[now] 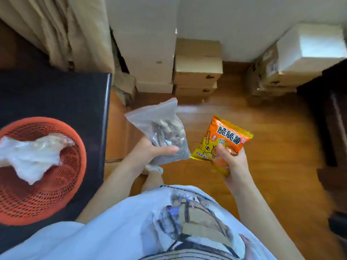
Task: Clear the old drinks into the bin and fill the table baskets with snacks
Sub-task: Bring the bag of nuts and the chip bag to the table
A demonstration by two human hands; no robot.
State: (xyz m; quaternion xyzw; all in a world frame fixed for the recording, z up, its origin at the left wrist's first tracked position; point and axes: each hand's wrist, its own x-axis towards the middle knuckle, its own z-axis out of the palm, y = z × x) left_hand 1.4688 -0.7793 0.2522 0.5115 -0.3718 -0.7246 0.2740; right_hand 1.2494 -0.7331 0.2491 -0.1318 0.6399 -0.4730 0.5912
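Note:
My left hand (150, 151) grips a clear zip bag of brown nuts (163, 130) from below, thumb across its front. An orange crisp packet (225, 143) with black lettering is held in my right hand (232, 162), thumb on its face. Both are in the air above the wooden floor, to the right of a black table (56, 98). On that table stands a red mesh basket (62, 194) with a crumpled clear plastic bag (32, 156) lying in it.
Stacked white and brown cardboard boxes (197, 68) line the wall ahead, with more boxes (293, 62) at the right. A beige curtain (75, 30) hangs at the upper left. Dark furniture (330, 113) borders the right side. Wooden floor (272, 147) lies between.

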